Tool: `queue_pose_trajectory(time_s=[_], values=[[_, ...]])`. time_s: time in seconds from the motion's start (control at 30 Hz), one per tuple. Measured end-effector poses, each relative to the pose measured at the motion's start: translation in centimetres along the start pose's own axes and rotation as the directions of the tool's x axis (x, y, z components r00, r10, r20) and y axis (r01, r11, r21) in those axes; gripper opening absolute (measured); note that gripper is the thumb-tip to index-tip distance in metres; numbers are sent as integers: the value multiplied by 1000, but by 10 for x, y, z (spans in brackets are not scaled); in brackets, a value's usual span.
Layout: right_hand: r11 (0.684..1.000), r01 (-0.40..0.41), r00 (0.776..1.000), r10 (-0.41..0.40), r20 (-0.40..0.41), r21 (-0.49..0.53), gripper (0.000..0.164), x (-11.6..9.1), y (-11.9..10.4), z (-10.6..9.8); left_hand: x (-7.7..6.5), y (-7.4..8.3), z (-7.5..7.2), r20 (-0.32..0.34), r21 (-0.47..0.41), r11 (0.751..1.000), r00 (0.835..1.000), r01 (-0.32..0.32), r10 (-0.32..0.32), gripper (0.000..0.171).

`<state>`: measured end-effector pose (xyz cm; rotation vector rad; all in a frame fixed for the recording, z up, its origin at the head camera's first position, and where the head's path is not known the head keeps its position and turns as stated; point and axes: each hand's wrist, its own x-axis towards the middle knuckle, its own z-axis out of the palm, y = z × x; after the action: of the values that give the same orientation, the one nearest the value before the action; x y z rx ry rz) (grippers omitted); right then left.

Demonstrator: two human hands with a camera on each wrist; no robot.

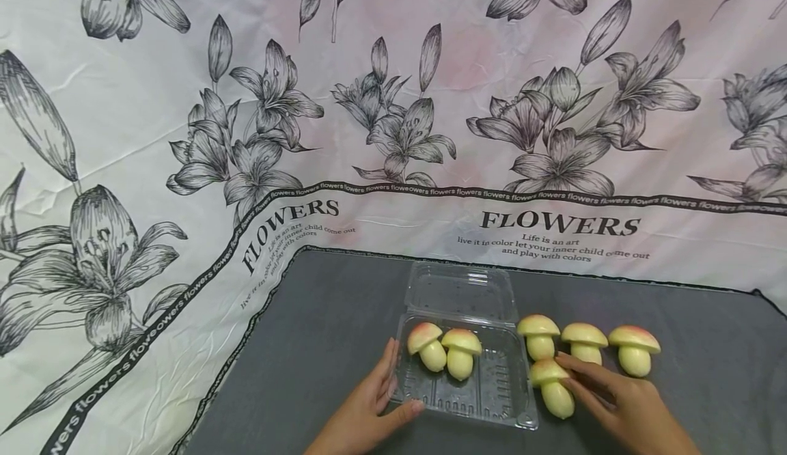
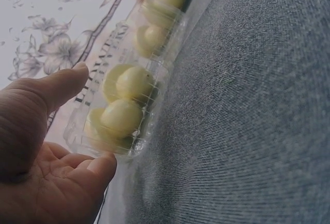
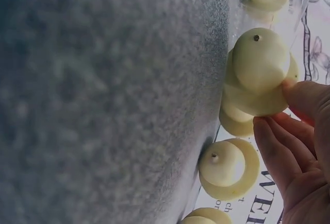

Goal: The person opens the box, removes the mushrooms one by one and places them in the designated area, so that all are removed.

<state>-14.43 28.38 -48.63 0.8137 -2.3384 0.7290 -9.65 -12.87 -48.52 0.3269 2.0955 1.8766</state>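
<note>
On a grey bench (image 1: pixel 307 332), a clear plastic box (image 1: pixel 501 410) stands with its transparent lid (image 1: pixel 460 292) folded back along the far side. Two mushroom-shaped pieces (image 1: pixel 461 356) lie side by side in the left part of the box, caps toward the far side and stems toward the near side. Each is pale yellow-green, with a reddish blush on the cap.

The left hand (image 1: pixel 369 407) is open, its fingers extended along the left wall of the box and its thumb at the near left corner. The right hand (image 1: pixel 633 407) pinches the cap of another mushroom piece (image 1: pixel 557 399) between thumb and fingertips, just beside the right wall, outside the box. Its stem points toward the near edge; the right wrist view shows a small dark spot on the rounded stem end. Whether this piece rests on the bench or is raised above it cannot be told.

Beyond the gripped piece, three similar pieces form a row to the right of the box: a left piece (image 1: pixel 539 339) near the box wall, a middle piece (image 1: pixel 584 339) partly hidden by the right hand, and a right piece (image 1: pixel 635 352) set slightly apart.

Behind the bench hangs a pale cloth (image 1: pixel 393 223) printed with lilies and the word "FLOWERS".
</note>
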Motion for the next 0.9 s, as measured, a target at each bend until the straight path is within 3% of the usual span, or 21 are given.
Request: queue_pose_trajectory(time_s=[0.17, 0.57, 0.9], values=[[1000, -18, 1000, 18, 0, -12, 68, -3, -1, -1, 0, 0, 0, -3, 0, 1000, 1000, 8, -8, 103], [996, 31, 999, -28, 38, -84, 68, -5, -3, -6, -1, 1, 1, -21, 11, 1000, 1000, 13, -13, 103], [996, 82, 989, -84, 124, 16, 80, -3, -8, -10, -2, -1, 1, -9, 12, 1000, 1000, -4, 4, 102]])
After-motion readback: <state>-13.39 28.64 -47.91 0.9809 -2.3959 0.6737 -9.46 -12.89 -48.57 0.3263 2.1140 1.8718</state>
